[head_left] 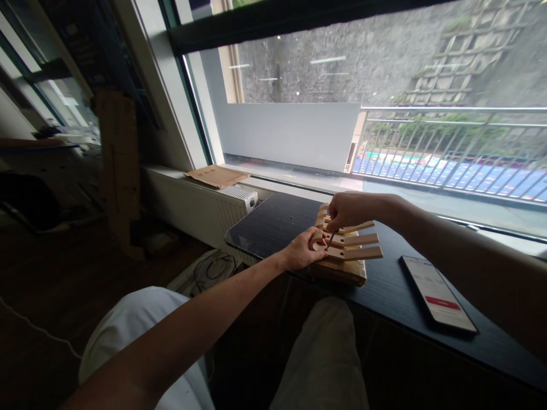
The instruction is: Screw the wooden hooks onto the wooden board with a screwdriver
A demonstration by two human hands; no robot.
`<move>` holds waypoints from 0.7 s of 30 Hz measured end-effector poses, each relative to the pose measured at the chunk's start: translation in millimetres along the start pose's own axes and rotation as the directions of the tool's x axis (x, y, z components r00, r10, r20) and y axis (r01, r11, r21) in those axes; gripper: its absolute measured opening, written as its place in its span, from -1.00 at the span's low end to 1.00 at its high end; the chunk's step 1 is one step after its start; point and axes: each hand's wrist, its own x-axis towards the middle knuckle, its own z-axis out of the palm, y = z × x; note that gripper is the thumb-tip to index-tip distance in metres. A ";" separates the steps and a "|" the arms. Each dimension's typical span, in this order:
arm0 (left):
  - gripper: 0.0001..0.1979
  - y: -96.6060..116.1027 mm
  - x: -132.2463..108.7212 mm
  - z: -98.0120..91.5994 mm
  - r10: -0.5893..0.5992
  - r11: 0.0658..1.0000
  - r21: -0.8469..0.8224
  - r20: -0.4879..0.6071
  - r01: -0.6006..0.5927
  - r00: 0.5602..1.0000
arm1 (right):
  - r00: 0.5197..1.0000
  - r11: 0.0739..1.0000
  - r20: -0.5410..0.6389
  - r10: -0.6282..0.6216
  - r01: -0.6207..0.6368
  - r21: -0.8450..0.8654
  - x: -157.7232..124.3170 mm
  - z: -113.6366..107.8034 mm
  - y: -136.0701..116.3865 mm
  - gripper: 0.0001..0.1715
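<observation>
Several light wooden pieces [363, 253] with flat arms pointing right and curved ends at the left lie side by side on a brown block [352, 273] at the table's edge. My left hand [301, 249] grips the curved end of the nearest wooden piece, its fingers wrapped round it. Above the pieces, my right hand [344, 209] is closed on a thin dark tool [330, 240], held upright with its tip down at the nearest piece, close to my left fingertips. Small dark holes show in the flat arms. The top of the tool is hidden in my right fist.
A phone [440, 293] with a lit screen lies on the dark table [265, 228], below my right forearm. Behind the table are a window sill and a radiator [192, 199] with flat cardboard [217, 175] on it. Cables [213, 270] lie below left.
</observation>
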 end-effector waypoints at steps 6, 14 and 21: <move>-0.75 -0.5 0.2 -0.6 0.010 1.000 0.010 0.004 -0.010 1.000 | 1.000 1.000 0.018 -0.009 0.009 -0.003 1.6 -3.0 -3.3 -0.68; -0.75 -6.1 1.2 0.2 0.013 1.000 -0.019 0.010 -0.013 1.000 | 0.996 0.999 0.075 0.038 -0.038 -0.010 4.4 -9.1 -6.0 -0.66; -0.74 -4.1 1.0 -0.1 0.018 1.000 -0.012 0.003 -0.018 1.000 | 0.998 0.999 0.046 0.038 -0.037 -0.023 1.1 -8.2 -8.1 -0.62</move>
